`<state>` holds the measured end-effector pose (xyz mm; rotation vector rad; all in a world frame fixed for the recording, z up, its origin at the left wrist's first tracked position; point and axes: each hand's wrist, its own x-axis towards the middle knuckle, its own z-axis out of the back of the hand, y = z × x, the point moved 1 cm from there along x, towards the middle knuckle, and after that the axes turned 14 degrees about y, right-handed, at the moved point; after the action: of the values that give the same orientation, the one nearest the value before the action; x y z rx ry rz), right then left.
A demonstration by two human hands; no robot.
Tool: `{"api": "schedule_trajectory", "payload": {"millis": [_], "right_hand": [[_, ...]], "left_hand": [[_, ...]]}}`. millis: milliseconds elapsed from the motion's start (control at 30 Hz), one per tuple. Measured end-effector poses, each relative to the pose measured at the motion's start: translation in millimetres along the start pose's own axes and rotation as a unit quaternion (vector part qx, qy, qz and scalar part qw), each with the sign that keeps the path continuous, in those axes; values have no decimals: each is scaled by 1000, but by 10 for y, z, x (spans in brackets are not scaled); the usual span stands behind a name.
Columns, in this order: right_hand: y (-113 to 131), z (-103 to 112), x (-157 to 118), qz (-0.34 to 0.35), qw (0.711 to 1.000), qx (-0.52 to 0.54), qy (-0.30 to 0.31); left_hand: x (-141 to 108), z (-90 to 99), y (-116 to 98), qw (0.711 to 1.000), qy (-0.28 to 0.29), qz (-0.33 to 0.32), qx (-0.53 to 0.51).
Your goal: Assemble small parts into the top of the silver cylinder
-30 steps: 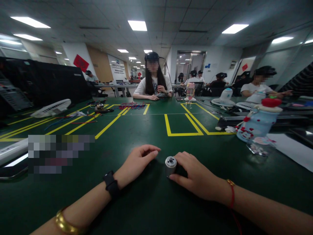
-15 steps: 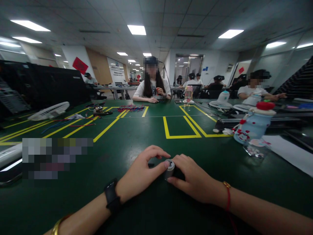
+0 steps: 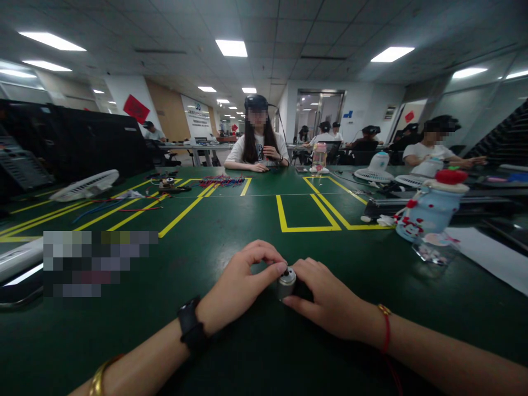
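A small silver cylinder (image 3: 286, 287), which looks like a small electric motor, stands upright on the green table between my hands. My right hand (image 3: 330, 300) holds it from the right side, with the thumb low at its base and the fingers curled behind. From the left, my left hand (image 3: 243, 280) reaches over its top. Thumb and index finger are pinched together there at a small dark part (image 3: 286, 271). The fingertips hide most of that part, so its kind is unclear.
Yellow tape outlines mark the green table (image 3: 231, 220). To the right stand a light-blue bottle (image 3: 431, 209) and a clear packet (image 3: 435, 250). Farther off lie a wire bundle (image 3: 223, 181) and a white fan (image 3: 86, 186). A person (image 3: 258, 148) sits opposite.
My left thumb and index finger have closed together at the cylinder's top, where they were apart before. The thumb has lifted slightly, showing more of the top. My right hand keeps its hold.
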<state>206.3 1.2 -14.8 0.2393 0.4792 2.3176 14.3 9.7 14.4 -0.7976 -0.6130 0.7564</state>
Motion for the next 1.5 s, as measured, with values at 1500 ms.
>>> {"api": "schedule_trajectory", "payload": {"millis": [1500], "right_hand": [[-15,28,-21,-7,1000,18,11]], "left_hand": [[-114,231,397,991,40,129,-15]]}}
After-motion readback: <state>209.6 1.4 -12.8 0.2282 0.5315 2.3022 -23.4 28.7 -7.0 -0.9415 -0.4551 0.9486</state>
